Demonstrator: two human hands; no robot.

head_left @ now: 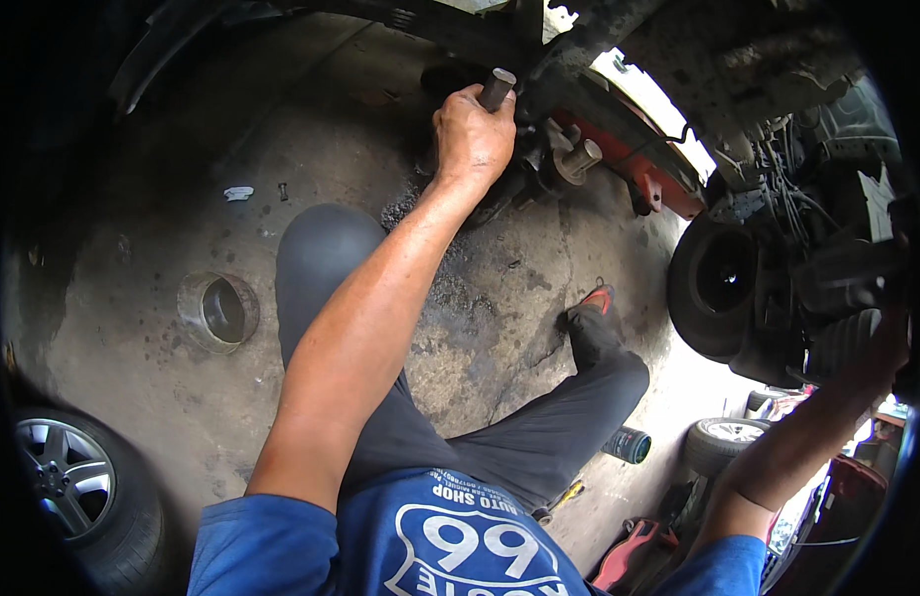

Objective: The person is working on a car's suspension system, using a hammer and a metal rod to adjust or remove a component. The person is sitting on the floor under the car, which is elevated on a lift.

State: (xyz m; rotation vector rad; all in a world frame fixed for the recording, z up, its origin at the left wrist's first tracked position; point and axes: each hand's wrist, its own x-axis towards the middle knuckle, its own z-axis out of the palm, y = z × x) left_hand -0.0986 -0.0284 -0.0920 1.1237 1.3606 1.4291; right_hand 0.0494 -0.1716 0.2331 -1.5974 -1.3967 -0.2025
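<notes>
Stained, cracked concrete floor (162, 199) spreads under a raised vehicle whose dark underbody arches across the top. At far left one wheel with a silver alloy rim (63, 477) lies at the lower edge, and a single short metal ring (218, 312) sits open-end up on the floor. Near the top centre, the left hand (472, 134) has its fingers wrapped tight around a dark, cylindrical tool handle (497, 87) — its blunt end poking out above the fist — held against the greasy suspension parts (564, 159) beneath the car. One red jack (648, 169) slants behind. Further right stand two more tyres — a black one (713, 288) and a smaller rimmed one (723, 442). The right hand (882, 348) reaches up into dark parts at the far edge; its fingers cannot be made out.
</notes>
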